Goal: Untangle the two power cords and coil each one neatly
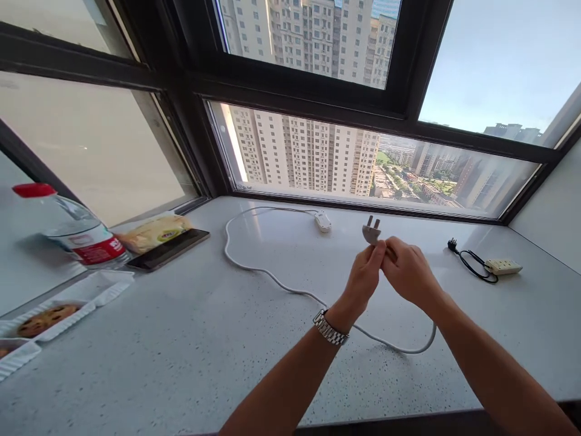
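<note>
— Where is the pale grey plug with metal prongs (pixel 371 233) found?
— It is held up above the speckled white stone bench (pixel 181 357), its prongs pointed towards the black-framed window (pixel 299 91).
— How is it held?
— Its base is pinched by the left hand (pixel 367 272), above a silver metal-link watch (pixel 330 327). The right hand (pixel 411 272) is closed at the plug's lower end; its exact hold is partly hidden.
— What else is seen there?
— A long white cable (pixel 413 352) is looped across the bench, joined to a small white socket block (pixel 323 221). At right, a cream rectangular power strip (pixel 503 266) is laid.
</note>
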Action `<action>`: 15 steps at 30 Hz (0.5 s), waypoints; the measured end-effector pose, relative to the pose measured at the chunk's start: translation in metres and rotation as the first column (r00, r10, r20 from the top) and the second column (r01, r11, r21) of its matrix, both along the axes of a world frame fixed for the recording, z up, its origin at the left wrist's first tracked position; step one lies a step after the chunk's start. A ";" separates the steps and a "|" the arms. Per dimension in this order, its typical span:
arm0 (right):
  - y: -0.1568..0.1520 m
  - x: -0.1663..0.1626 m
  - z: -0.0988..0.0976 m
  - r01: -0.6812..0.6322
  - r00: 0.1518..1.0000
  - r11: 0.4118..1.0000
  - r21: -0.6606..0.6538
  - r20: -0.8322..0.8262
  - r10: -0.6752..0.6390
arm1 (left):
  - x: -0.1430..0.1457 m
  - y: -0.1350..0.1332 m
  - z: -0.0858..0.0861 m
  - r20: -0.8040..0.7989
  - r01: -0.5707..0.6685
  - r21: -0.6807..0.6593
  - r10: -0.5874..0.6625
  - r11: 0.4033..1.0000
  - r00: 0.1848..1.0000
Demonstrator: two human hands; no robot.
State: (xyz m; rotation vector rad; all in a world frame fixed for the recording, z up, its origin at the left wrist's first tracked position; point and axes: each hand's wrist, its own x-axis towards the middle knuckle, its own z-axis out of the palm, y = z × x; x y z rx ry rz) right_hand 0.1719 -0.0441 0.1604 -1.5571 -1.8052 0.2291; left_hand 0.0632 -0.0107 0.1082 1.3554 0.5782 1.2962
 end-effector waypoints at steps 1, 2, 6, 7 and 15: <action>0.003 -0.012 0.001 -0.017 1.000 1.000 -0.018 -0.003 0.017 | -0.008 0.005 0.010 0.092 -0.031 -0.055 0.036 0.998 0.995; 0.004 -0.019 -0.002 -0.071 0.996 0.995 -0.076 -0.053 0.068 | -0.020 0.009 0.021 0.180 -0.057 -0.093 0.073 0.994 0.981; 0.006 -0.036 -0.047 -0.670 0.684 0.680 -0.297 -0.602 0.412 | -0.087 0.019 0.068 0.560 0.109 -0.242 0.047 0.964 0.827; 0.005 -0.040 -0.066 -0.781 0.558 0.563 -0.269 -0.705 0.438 | -0.104 0.020 0.079 0.593 0.158 -0.213 -0.001 0.964 0.805; 0.010 -0.010 -0.112 -0.579 0.811 0.784 -0.222 -0.256 0.526 | -0.235 0.032 0.115 0.295 -0.113 -0.187 0.165 0.976 0.941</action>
